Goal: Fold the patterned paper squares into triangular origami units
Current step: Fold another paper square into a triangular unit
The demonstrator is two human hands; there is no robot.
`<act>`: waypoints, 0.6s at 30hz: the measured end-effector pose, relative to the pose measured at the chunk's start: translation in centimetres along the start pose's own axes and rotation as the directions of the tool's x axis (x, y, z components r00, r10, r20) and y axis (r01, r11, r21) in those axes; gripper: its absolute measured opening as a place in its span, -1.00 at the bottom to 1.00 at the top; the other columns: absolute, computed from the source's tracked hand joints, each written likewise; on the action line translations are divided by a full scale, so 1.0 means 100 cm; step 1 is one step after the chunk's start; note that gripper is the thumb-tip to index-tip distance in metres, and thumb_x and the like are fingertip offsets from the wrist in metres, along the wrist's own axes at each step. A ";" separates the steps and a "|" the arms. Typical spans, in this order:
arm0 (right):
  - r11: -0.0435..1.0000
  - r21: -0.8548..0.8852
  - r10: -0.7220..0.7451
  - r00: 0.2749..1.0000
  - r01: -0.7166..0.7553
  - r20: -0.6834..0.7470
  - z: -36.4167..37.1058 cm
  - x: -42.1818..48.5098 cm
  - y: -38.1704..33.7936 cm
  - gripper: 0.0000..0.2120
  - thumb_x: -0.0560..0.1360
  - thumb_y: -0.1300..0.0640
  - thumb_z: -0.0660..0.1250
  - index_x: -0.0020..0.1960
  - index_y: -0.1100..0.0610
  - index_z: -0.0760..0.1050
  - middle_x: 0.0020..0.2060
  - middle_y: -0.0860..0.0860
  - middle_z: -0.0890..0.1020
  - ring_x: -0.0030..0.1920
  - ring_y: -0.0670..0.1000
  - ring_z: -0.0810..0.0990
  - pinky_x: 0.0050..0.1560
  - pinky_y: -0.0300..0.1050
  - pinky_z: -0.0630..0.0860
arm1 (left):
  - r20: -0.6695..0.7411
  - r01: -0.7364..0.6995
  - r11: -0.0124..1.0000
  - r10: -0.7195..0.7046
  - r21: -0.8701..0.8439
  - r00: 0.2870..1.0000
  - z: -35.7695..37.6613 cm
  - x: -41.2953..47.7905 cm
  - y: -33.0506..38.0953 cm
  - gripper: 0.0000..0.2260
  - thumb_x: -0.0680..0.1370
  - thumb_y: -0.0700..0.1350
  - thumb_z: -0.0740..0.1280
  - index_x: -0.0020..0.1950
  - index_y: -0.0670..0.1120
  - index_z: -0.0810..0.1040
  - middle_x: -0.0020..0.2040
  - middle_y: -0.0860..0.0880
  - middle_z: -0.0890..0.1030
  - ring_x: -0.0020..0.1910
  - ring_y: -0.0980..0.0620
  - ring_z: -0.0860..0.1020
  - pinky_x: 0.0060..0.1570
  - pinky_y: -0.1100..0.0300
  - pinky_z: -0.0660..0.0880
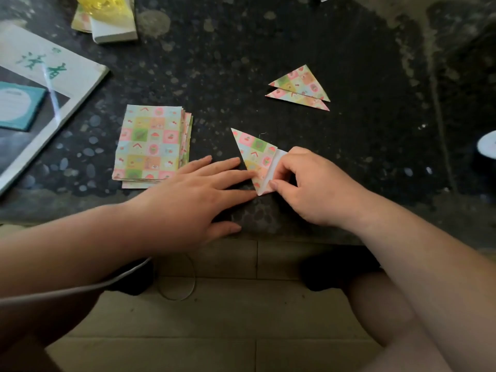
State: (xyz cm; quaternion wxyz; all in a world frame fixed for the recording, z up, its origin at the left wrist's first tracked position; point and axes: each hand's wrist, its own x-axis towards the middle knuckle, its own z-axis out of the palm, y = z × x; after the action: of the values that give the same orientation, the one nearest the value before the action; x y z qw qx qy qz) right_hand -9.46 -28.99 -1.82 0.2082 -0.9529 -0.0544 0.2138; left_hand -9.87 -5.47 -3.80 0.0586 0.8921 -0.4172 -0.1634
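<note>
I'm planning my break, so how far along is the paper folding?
Done: two folded triangles lie set aside. In hand: a third piece, pressed by the left hand while the right hand pinches its flap. Left: the stack of unfolded sheets.

A partly folded paper (255, 154) lies on the bench (214, 76) at the centre of the frame, near the bench's front edge. The left hand (188, 189) lies flat just left of it, fingertips touching it. The right hand (308, 186) pinches its right side. A stack of paper squares (151, 146) sits left of centre, beside the left hand. Two folded triangles (299, 87) overlap at upper right of centre, well apart from the paper. A booklet (53, 68) at the left edge carries a card (18, 106). A box (112, 25) sits at upper left.
</note>
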 end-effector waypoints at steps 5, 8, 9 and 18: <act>1.000 0.010 -0.009 0.999 0.009 -0.044 0.004 0.001 -0.001 -0.84 0.62 -0.02 0.34 -0.14 -0.07 0.50 -0.04 -0.13 0.46 -0.04 -0.09 0.51 -0.01 -0.05 0.54 | 0.054 0.031 0.999 -0.029 -0.033 0.998 -0.006 0.003 0.001 -0.34 0.58 0.34 0.12 0.65 0.22 0.05 0.64 0.26 -0.02 0.62 0.19 -0.14 0.59 0.09 -0.20; 1.000 0.018 -0.014 0.998 0.015 -0.060 0.005 0.000 0.000 -0.85 0.62 -0.02 0.35 -0.13 -0.07 0.51 -0.05 -0.13 0.46 -0.06 -0.09 0.52 0.00 0.00 0.56 | 0.027 0.023 0.999 -0.022 -0.028 0.999 -0.005 0.002 -0.001 -0.34 0.58 0.38 0.03 0.65 0.20 0.04 0.64 0.25 0.02 0.62 0.18 -0.08 0.56 0.11 -0.18; 1.000 0.019 -0.018 0.998 0.019 -0.065 0.005 0.000 0.001 -0.85 0.62 -0.01 0.35 -0.13 -0.07 0.51 -0.05 -0.13 0.46 -0.06 -0.09 0.52 0.00 0.00 0.57 | 0.020 0.014 1.000 -0.014 -0.002 1.000 -0.004 0.002 -0.002 -0.34 0.57 0.39 -0.03 0.64 0.21 0.08 0.64 0.23 0.05 0.63 0.15 -0.04 0.57 0.08 -0.12; 0.998 0.010 -0.053 0.995 0.054 -0.090 0.008 0.000 0.002 -0.89 0.61 0.00 0.35 -0.09 -0.05 0.53 -0.04 -0.14 0.48 -0.05 -0.09 0.52 0.00 0.02 0.57 | 0.052 -0.015 0.993 0.008 0.120 0.999 -0.009 0.003 -0.004 -0.41 0.56 0.37 -0.05 0.57 0.26 0.26 0.62 0.15 0.20 0.60 0.02 0.18 0.53 -0.11 0.22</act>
State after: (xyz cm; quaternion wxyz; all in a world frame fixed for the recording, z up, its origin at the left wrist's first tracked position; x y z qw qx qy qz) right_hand -9.82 -28.83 -2.59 0.2223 -0.9583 -0.0694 0.1657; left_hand -9.15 -5.46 -3.16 -0.0049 0.8871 -0.4328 -0.1604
